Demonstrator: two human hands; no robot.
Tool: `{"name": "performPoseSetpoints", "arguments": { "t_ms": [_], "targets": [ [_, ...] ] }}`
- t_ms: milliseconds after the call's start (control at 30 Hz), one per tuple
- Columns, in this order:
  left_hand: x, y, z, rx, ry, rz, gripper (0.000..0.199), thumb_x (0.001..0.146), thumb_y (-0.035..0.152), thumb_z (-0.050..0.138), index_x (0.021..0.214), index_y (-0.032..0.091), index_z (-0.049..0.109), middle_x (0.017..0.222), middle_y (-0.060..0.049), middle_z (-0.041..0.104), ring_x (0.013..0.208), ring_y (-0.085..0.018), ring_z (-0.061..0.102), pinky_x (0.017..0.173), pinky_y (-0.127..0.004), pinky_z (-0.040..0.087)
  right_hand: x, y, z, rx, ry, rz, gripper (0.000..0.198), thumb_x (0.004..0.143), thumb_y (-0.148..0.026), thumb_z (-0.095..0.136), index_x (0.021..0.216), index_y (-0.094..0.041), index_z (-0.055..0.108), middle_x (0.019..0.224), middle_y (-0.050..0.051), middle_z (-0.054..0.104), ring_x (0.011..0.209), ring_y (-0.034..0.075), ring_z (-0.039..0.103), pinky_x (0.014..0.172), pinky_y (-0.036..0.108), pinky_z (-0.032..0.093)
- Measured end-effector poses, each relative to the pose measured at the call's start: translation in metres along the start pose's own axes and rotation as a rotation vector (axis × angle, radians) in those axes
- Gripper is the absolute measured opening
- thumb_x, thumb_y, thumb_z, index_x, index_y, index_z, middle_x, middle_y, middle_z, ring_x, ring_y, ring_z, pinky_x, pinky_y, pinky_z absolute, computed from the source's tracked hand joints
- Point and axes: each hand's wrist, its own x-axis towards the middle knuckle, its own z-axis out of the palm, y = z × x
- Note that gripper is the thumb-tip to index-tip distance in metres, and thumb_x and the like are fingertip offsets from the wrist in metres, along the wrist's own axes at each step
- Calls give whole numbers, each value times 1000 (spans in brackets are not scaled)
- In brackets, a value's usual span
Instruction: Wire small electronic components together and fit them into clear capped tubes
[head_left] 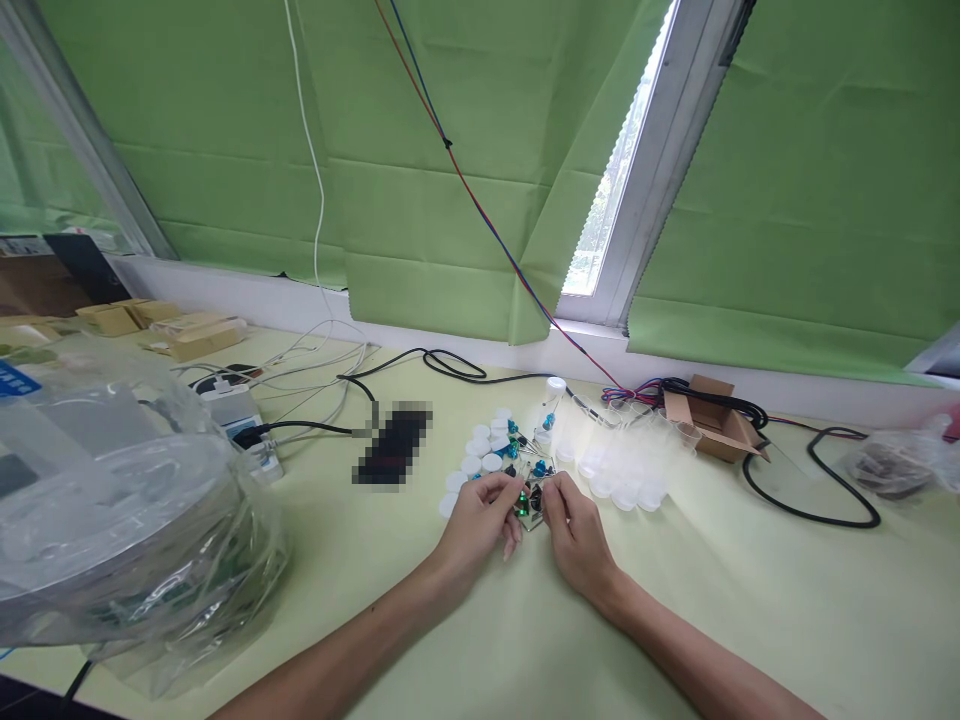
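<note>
My left hand (478,520) and my right hand (581,545) are close together above the table, both with fingertips pinched. A small pile of electronic-looking parts with thin metal legs lies between and just beyond them. Among these are a shiny green part (523,504) by my left fingertips and blue parts (540,468) farther back. What each hand grips is too small to name. White round caps (471,466) lie in a group beyond my left hand. Clear plastic cups (626,462) are clustered beyond my right hand. A white-capped clear vial (556,384) stands behind the pile.
A large plastic-wrapped spool (142,510) fills the left side. A pixelated dark object (394,445), a power strip (232,405) and cables lie nearby. An open cardboard box (709,420), a black cable loop (814,522) and a plastic bag (900,460) are at the right.
</note>
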Motion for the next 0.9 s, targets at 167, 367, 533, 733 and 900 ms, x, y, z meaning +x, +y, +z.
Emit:
{"name": "performPoseSetpoints", "arguments": {
  "t_ms": [167, 367, 533, 733, 900],
  "targets": [
    [-2, 4, 0, -27, 12, -4, 36, 75, 51, 71, 74, 16, 61, 45, 5, 51, 34, -8, 45, 32, -19, 34, 0, 1, 0, 8, 19, 6, 31, 102, -35, 33, 73, -23, 34, 65, -4, 38, 58, 13, 36, 55, 27, 30],
    [-1, 4, -2, -13, 6, 1, 34, 76, 49, 70, 76, 16, 62, 46, 4, 51, 35, -8, 45, 33, -19, 35, 0, -1, -1, -10, 29, -1, 32, 101, -35, 33, 72, -23, 33, 64, -5, 37, 57, 13, 35, 55, 26, 30],
    [-2, 6, -2, -13, 20, 1, 36, 74, 50, 71, 75, 16, 61, 46, 5, 51, 34, -8, 43, 33, -19, 33, 2, -2, -3, -70, 44, -19, 31, 101, -34, 34, 72, -22, 36, 63, -5, 37, 57, 13, 35, 54, 26, 30],
    [-1, 10, -4, -22, 41, 16, 37, 73, 51, 72, 72, 16, 60, 48, 5, 50, 36, -7, 44, 33, -19, 31, 23, -2, -24, -206, -77, -42, 23, 97, -28, 44, 76, -20, 51, 65, -2, 49, 58, 13, 42, 55, 26, 34],
    [3, 8, -10, -28, 49, 38, 33, 76, 49, 70, 76, 16, 63, 48, 4, 52, 34, -7, 43, 35, -19, 30, 38, 0, -46, -362, -331, -69, 14, 90, -19, 49, 84, -21, 62, 80, 3, 61, 61, 14, 51, 60, 28, 41]
  ]
}}
